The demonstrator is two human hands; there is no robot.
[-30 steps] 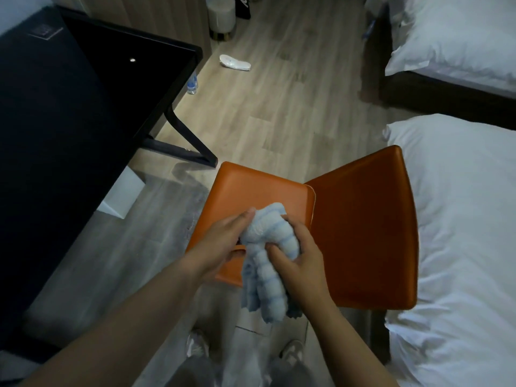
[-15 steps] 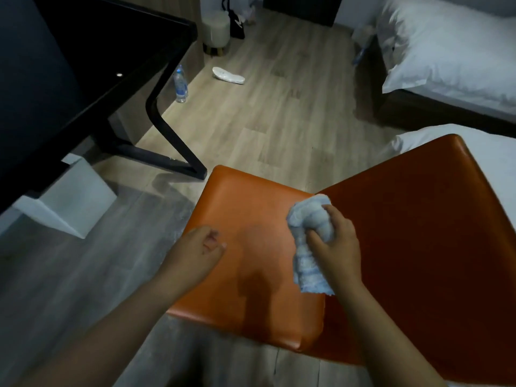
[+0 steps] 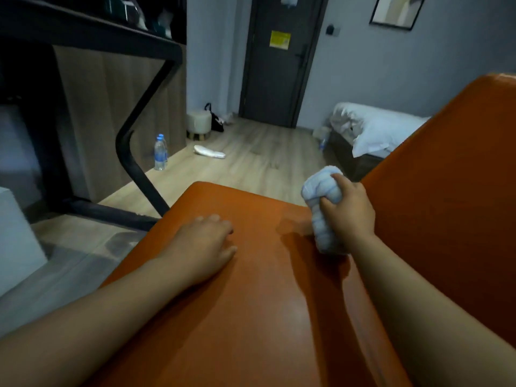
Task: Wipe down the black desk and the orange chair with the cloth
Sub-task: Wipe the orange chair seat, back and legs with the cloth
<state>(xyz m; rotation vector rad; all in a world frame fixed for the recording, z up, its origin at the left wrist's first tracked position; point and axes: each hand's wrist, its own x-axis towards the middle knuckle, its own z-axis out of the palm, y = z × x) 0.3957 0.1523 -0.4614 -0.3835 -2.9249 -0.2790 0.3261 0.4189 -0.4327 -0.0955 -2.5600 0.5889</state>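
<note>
both hands on orange chair: right hand grip clenched around cloth, left hand flat, released.

desk: top cut off, surface unseen | chair: legs hidden | door notice: unreadable

Smooth, faintly glossy leather-like orange chair, ribbed fluffy cloth (pale blue), matt wood-grain floor.

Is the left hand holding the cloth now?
No, the left hand rests empty on the orange chair; the right hand grips the cloth.
</note>
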